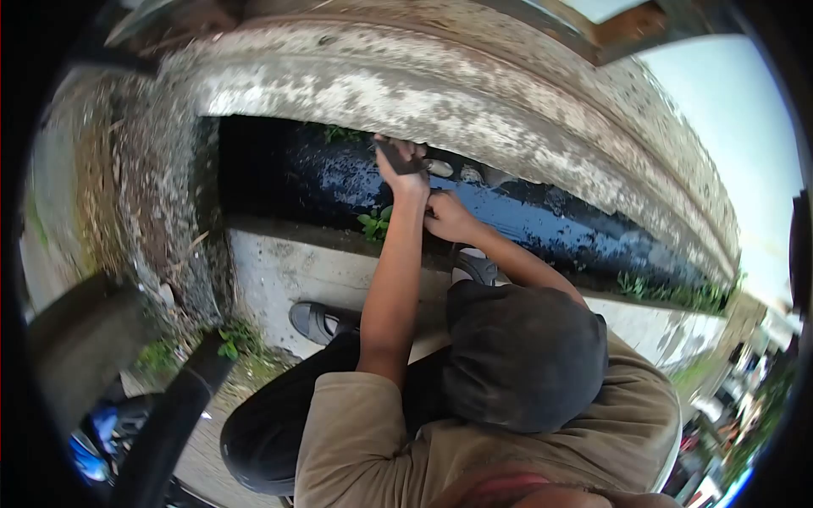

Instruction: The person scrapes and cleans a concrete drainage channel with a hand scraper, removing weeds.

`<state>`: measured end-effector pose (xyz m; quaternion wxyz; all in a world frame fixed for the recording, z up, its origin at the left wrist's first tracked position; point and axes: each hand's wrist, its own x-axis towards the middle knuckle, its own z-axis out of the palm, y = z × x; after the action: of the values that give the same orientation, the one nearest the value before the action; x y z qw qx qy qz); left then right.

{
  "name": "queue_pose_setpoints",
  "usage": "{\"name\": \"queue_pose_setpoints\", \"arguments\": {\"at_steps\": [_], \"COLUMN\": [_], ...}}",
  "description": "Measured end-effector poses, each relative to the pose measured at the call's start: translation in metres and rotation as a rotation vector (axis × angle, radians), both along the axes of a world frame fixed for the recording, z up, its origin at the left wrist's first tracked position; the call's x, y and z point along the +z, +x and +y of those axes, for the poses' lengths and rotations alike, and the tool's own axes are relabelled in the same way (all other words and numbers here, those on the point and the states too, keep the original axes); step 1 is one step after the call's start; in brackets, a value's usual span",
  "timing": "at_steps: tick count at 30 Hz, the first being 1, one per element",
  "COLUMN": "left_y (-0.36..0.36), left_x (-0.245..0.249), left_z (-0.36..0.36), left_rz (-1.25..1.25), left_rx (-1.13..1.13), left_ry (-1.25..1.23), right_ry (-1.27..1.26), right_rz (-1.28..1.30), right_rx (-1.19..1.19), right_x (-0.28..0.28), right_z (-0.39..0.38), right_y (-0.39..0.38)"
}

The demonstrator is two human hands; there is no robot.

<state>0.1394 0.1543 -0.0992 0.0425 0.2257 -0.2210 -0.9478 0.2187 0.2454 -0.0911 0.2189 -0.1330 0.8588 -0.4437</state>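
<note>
My left hand (405, 175) reaches over a channel of dark water (508, 212), close under its pale concrete edge (474, 114). A dark, flat, rectangular piece (395, 158) is in its bent fingers; what the piece is, I cannot make out. Beside my left wrist, my right hand (449, 218) is closed, its fingertips partly hidden, and anything it holds does not show. A pale oval object (439, 168) lies just right of my left hand. Green leaves (374, 223) grow by the near edge, left of my left forearm.
My sandalled feet (322, 322) (474, 267) are on the near concrete ledge (271, 279), below the channel. My bent knee (525, 360) rises in front of my right arm. A dark post (178, 406) slants at lower left. More plants (669, 292) line the channel at right.
</note>
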Motion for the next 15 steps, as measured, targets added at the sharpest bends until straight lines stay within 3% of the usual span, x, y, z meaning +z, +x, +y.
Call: {"name": "queue_pose_setpoints", "arguments": {"at_steps": [1,2,3,5,7,9,11,13,15], "left_y": [0.005,0.012,0.02,0.037,0.056,0.076,0.09,0.102,0.109], "left_x": [0.007,0.006,0.003,-0.012,-0.011,-0.002,0.021,0.03,0.041], "left_z": [0.0,0.0,-0.001,0.002,0.007,0.022,0.036,0.045,0.056], "left_rz": [0.011,0.095,0.176,0.106,-0.057,-0.063,0.06,0.102,0.162], "left_rx": [-0.002,-0.045,-0.081,-0.133,-0.147,-0.214,-0.363,-0.44,-0.511], "left_ry": [-0.007,-0.024,-0.041,-0.089,0.039,0.053,0.112,0.156,0.099], "right_ry": [-0.03,-0.104,-0.112,-0.031,0.075,0.251,0.22,0.282,0.265], "right_rz": [-0.061,-0.058,-0.054,0.095,0.256,0.469,0.477,0.238,0.301], "right_rx": [-0.079,-0.339,-0.383,-0.707,-0.737,-0.694,-0.672,-0.378,-0.454], "right_x": [0.008,0.007,0.008,0.017,0.029,0.047,0.042,0.033,0.035], "right_z": [-0.002,-0.005,-0.002,0.003,0.013,0.026,0.043,0.059,0.063], "right_y": [0.004,0.014,0.024,0.039,0.053,0.059,0.071,0.083,0.091]}}
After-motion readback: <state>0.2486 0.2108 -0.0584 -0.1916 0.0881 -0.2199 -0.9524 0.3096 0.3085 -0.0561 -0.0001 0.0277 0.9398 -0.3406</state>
